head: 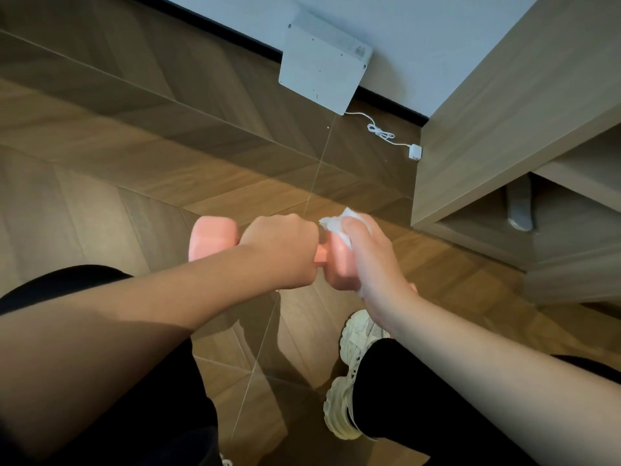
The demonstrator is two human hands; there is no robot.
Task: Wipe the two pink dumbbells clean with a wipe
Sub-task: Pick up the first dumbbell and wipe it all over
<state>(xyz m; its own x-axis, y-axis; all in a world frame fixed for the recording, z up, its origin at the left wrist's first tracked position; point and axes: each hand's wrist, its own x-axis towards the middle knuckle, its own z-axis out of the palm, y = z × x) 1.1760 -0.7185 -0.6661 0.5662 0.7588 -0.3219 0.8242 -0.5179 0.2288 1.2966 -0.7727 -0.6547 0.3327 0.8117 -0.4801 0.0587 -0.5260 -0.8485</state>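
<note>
Under you lies a brown wooden herringbone floor (134, 146), with a brighter, warmer band across its middle. Ahead, a pale grey wall (403, 21) meets it at a black skirting board (235, 31). A flat white rectangular panel (322, 68) leans there; its thin white cable (379, 131) trails to a small white plug (415, 152). On your right stands a light wood cabinet (504, 112) with an open lower compartment.

matt pink dumbbell (339, 260), crumpled white wipe (339, 227), glossy wood-grain floor (168, 146).
</note>
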